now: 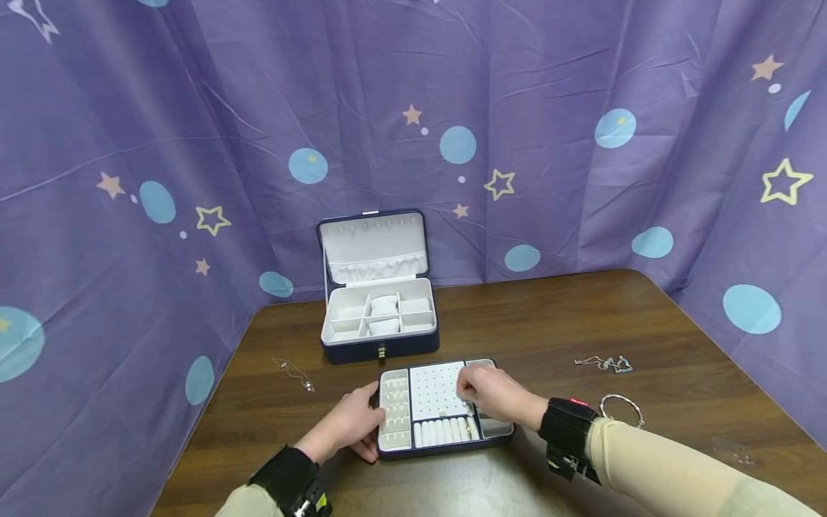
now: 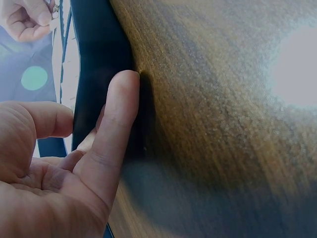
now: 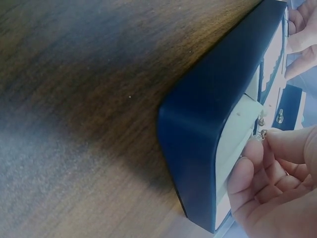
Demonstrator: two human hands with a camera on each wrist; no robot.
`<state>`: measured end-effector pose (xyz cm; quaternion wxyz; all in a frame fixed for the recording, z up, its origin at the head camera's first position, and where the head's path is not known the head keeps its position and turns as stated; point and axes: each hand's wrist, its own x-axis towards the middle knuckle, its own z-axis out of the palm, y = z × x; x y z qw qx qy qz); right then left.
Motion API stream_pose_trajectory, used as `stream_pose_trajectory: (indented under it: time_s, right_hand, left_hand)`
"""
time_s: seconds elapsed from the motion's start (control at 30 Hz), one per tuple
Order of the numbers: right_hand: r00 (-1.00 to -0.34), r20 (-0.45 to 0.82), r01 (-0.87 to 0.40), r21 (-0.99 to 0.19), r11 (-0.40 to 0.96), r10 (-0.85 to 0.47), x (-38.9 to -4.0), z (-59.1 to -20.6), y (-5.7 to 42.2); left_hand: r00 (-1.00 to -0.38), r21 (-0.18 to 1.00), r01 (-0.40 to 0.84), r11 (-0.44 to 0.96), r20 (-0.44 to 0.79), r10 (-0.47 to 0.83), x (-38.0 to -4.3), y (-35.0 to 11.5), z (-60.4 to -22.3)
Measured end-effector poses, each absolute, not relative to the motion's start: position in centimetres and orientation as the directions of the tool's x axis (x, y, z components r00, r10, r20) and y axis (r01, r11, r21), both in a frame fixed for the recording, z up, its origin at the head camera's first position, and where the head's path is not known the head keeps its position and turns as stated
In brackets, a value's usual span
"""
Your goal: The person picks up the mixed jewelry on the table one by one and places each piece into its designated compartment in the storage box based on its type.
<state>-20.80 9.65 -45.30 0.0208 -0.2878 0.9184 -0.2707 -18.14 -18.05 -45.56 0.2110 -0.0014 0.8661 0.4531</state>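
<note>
A navy jewelry tray (image 1: 443,451) with pale compartments, a dotted white panel (image 1: 434,391) and ring rolls (image 1: 446,431) lies on the table. My left hand (image 1: 352,422) holds its left end, thumb at the rim and fingers along the outer wall. Over the panel's right side, my right hand (image 1: 494,391) pinches a small shiny earring (image 3: 263,134) between thumb and fingertips. A gold-coloured ring (image 3: 261,120) sits among the rolls, close to those fingertips. The right hand covers part of the tray's right compartments in the head view.
Behind the tray stands an open navy jewelry box (image 1: 380,350) with divided compartments. A fine necklace (image 1: 297,373) lies at left. A chain bracelet (image 1: 606,364), a bangle (image 1: 622,398) and a small clear bag (image 1: 733,451) lie at right. A purple curtain (image 1: 549,179) hangs behind.
</note>
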Motion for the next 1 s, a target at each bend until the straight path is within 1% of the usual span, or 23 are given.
stream_pose_trajectory:
  time_s: [0.2,0.6,0.83,1.0]
  right_hand:
    - [-0.841,0.104,-0.502,-0.513,0.696,-0.530,-20.85,-45.41,9.57]
    - [-0.832,0.130,-0.526,-0.495,0.692,-0.539,-20.82,-45.35,9.56]
    - [-0.849,0.119,-0.501,-0.495,0.710,-0.515,-20.70,-45.24,9.25]
    - [-0.849,0.130,-0.505,-0.488,0.712,-0.513,-20.70,-45.26,9.16]
  left_hand:
    - [-0.910,0.784,-0.196,0.589,-0.370,0.190,-18.22,-18.08,-45.61]
    - [-0.906,0.784,-0.204,0.586,-0.378,0.189,-18.22,-18.08,-45.49]
    - [-0.905,0.775,-0.213,0.596,-0.386,0.179,-18.17,-18.06,-45.38]
    - [-0.902,0.774,-0.214,0.596,-0.391,0.184,-18.26,-18.14,-45.50]
